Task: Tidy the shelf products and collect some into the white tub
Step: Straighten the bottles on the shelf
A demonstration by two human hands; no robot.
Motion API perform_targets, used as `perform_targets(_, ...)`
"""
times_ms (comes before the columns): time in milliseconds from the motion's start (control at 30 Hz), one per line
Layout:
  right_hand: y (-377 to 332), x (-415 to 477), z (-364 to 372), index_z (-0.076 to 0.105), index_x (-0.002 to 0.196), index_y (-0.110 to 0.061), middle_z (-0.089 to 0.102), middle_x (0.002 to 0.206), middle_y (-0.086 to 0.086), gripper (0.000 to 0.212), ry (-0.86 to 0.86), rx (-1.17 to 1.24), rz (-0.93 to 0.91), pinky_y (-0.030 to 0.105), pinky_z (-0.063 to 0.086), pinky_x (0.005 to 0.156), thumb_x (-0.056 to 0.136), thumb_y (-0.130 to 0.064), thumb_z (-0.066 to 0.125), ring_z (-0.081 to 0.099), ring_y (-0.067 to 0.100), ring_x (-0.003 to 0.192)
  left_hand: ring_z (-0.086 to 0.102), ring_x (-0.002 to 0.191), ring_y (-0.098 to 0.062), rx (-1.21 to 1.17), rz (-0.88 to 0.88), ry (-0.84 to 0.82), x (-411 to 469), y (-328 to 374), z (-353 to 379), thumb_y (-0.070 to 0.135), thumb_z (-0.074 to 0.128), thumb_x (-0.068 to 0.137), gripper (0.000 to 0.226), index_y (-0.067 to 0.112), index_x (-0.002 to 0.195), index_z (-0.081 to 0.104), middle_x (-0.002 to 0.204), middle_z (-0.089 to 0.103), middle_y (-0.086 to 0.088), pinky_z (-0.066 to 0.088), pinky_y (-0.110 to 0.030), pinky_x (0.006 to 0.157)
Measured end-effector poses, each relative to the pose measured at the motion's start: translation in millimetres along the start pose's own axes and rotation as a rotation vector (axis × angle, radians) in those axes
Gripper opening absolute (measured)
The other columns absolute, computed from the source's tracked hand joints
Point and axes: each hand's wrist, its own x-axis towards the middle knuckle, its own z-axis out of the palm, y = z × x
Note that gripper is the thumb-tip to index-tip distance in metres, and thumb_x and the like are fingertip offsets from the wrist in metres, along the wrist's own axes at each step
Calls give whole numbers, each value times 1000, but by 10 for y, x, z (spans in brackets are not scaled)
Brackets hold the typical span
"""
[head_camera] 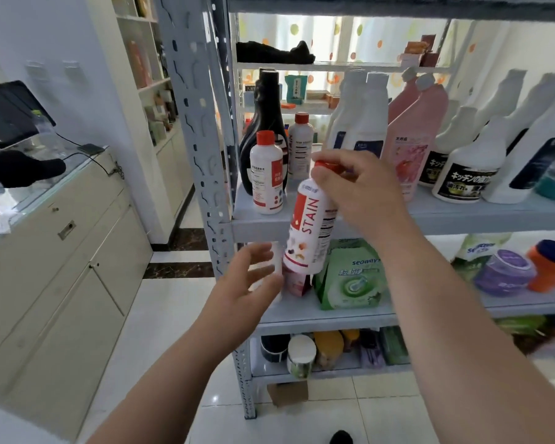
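Head view: right hand (359, 193) gripped a red-capped stain remover bottle (311, 229) by its top, tilted, in front of the grey shelf (260, 224). Left hand (247, 283) was open, fingers spread, just beside the bottle's base, holding nothing.

White bottle (310, 227), red cap (329, 165)

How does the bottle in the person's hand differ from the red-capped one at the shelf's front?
The held bottle hangs tilted in front of the shelf, gripped at its cap by the right hand; the shelf bottle stands upright, untouched. The hand mostly hides the held bottle's cap; the shelf bottle's cap shows fully. Both are white with red caps and red-and-white labels.
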Motion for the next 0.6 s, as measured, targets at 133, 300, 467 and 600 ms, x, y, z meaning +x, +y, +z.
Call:
perform_targets(133, 17, -270, 88, 75, 106, -32, 73, 98, -18, 14, -61, 240, 76, 30, 61, 83, 92, -32, 74, 68, 0, 92, 69, 109, -15, -400, -104, -85, -219, 75, 77, 31, 59, 100, 33, 31, 132, 52, 119, 68, 5, 61, -36, 85)
perform_targets(300, 19, -465, 192, 73, 101, -34, 71, 86, -23, 18, -101, 368, 116, 14, 53, 67, 87, -45, 76, 67, -5, 81, 69, 113, -29, -619, -129, -84, -364, 101, 173, 25, 59, 87, 49, 21, 136, 55, 121, 71, -3, 60, -48, 89)
perform_targets(467, 75, -625, 222, 74, 113, -37, 74, 116, -9, 35, -211, 680, 246, 36, 54, 90, 88, -56, 60, 68, 14, 110, 70, 101, -48, -1077, -344, -147, -462, 217, 195, 26, 49, 94, 43, 7, 131, 60, 116, 71, -22, 64, -39, 62)
perform_targets(600, 107, -722, 285, 71, 124, -37, 69, 131, 0, 29, -245, 824, 279, 36, 54, 91, 104, -25, 55, 66, 20, 115, 73, 90, -43, -1232, -395, -234, -508, 230, 119, 30, 47, 88, 48, 3, 125, 64, 107, 69, -26, 63, -34, 53)
